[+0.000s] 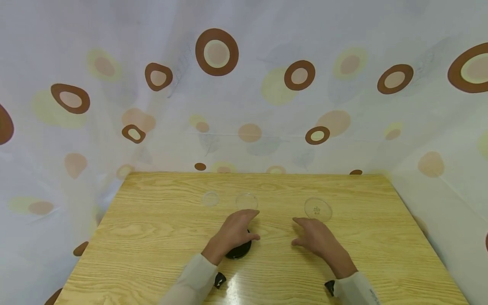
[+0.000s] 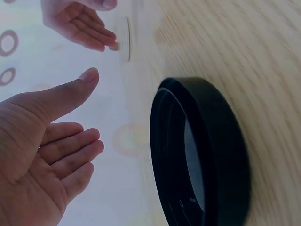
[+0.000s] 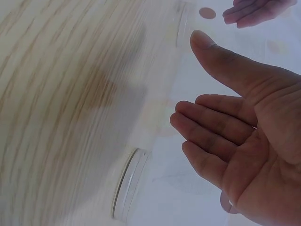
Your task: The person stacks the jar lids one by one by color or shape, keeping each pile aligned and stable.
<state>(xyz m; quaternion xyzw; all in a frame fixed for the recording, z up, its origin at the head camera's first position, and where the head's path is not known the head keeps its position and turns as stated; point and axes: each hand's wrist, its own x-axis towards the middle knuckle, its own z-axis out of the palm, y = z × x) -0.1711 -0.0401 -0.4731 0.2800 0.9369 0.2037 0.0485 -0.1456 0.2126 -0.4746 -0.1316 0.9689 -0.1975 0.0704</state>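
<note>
My left hand [image 1: 236, 226] hovers over the table, partly covering a black round shallow dish or lid [image 1: 238, 252] in the head view. In the left wrist view, the black piece [image 2: 225, 150] shows a thick raised rim and a greyish inner face. The fingers of my left hand [image 2: 56, 146] are loosely extended and hold nothing. My right hand [image 1: 316, 239] is also in the air, just short of a large clear round dish [image 1: 324, 207] with small dark marks. Its palm [image 3: 235, 141] holds nothing; the clear dish's low wall [image 3: 127, 186] appears below the fingers.
A small clear disc [image 1: 210, 198] and a medium clear dish [image 1: 246, 198] lie beyond my left hand. All rest on a wood-grain table [image 1: 152, 237]. A patterned white curtain [image 1: 244, 97] hangs along the back and sides.
</note>
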